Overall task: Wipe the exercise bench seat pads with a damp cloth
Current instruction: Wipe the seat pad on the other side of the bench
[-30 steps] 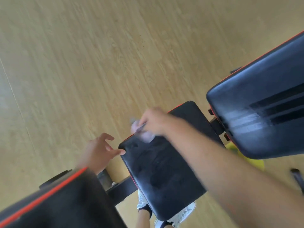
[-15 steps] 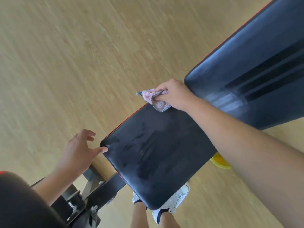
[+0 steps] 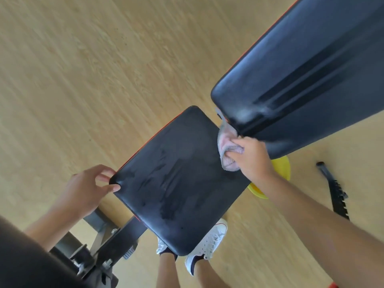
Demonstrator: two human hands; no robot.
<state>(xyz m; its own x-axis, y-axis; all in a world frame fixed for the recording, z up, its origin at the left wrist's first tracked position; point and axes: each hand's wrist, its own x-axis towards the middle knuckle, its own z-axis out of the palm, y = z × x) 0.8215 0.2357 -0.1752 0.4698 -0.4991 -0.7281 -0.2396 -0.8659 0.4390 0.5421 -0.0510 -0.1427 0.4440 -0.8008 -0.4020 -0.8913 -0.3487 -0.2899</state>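
The black seat pad (image 3: 178,179) of the bench fills the middle of the view, streaked with damp marks. The long black back pad (image 3: 301,80) rises to the upper right. My right hand (image 3: 253,159) is closed on a pink-grey cloth (image 3: 227,146) at the seat pad's far right edge, in the gap below the back pad's lower end. My left hand (image 3: 87,188) rests at the seat pad's near left corner, thumb and fingertips touching its edge, holding nothing.
The bench's metal frame (image 3: 108,242) with bolts runs under the seat at lower left. A yellow basin (image 3: 278,173) sits on the wooden floor (image 3: 83,80) beneath the pads. A black notched bar (image 3: 334,190) lies on the floor at right. My white shoes (image 3: 207,244) stand below the seat.
My right hand has carried the cloth from the seat pad's far left corner across to its right edge, under the back pad. My left hand stays at the near corner.
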